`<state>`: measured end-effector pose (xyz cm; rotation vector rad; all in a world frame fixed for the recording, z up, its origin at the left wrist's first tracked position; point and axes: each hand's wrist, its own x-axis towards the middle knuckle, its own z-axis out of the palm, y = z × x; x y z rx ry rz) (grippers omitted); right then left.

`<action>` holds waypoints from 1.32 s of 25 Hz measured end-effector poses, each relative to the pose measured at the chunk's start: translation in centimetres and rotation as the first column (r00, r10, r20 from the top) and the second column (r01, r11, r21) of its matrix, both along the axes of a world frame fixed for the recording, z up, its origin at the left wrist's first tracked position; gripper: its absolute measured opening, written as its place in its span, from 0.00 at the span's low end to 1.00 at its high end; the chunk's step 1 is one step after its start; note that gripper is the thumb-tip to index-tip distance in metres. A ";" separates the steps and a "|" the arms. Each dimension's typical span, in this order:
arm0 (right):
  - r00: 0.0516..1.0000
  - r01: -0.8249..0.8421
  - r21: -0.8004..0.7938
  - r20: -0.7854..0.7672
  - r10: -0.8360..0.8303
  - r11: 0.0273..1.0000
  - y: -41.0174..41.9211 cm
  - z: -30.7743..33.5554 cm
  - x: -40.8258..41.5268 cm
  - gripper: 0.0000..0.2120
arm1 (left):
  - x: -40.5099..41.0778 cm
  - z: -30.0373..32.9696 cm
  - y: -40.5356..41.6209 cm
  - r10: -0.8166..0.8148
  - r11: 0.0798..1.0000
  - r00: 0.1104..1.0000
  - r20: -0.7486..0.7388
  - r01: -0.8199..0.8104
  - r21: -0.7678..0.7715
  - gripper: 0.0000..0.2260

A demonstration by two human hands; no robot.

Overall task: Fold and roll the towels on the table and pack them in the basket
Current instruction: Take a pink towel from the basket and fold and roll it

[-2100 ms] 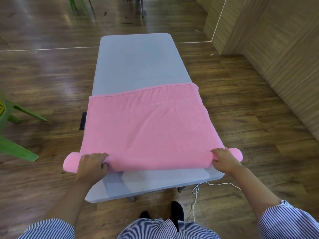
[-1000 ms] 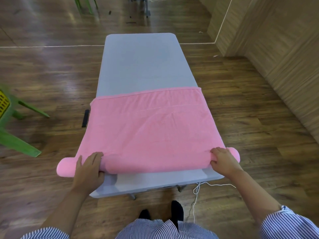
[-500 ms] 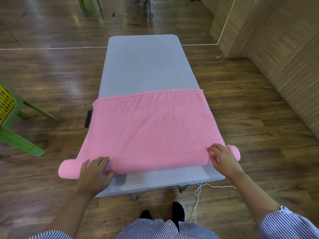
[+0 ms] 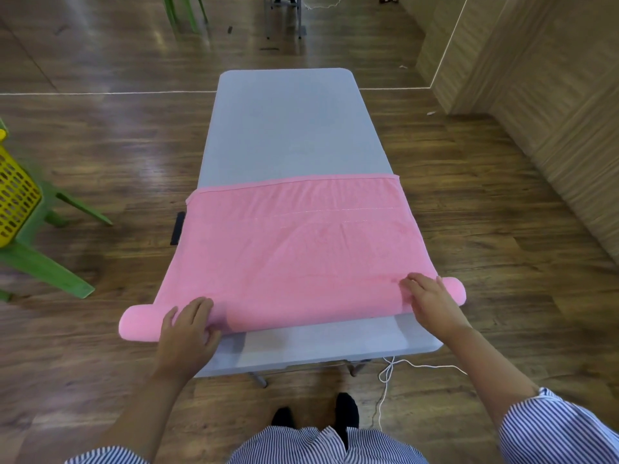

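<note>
A pink towel [image 4: 301, 249] lay across the near half of a long grey table [image 4: 288, 128], its flat part reaching from side edge to side edge and its far hem running straight across the tabletop about midway along. The near end of the towel was wound into a roll [image 4: 140, 321] that lay crosswise just short of the table's near edge; both ends of the roll overhung the side edges, the left end by more than the right. The left hand [image 4: 186, 336] rested on the roll near the table's near left corner, fingers lightly bent over the top of the cloth and thumb spread to the side. The right hand [image 4: 432, 301] rested on the roll near the near right corner, fingers nearly straight and close together, pressed flat on the cloth and pointing toward the left. Neither hand closed round the roll. A bare strip of tabletop showed between the roll and the near edge. A yellow perforated basket [image 4: 15, 195] stood on a green stool [image 4: 50, 266] on the wooden floor [image 4: 502, 229], well apart from the table's left edge and cut off by the frame. A white cord [image 4: 395, 370] trailed on the floor below the near right corner. Striped sleeves [image 4: 556, 426] covered the upper arms.
</note>
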<state>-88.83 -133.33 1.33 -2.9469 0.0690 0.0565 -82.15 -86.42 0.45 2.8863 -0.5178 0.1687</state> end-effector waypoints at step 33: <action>0.946 -0.142 -0.001 -0.294 0.136 0.990 2.0 1.7 3.0 0.31 | 1.9 -0.5 -3.7 -0.034 0.994 0.999 0.031 0.031 0.103 0.24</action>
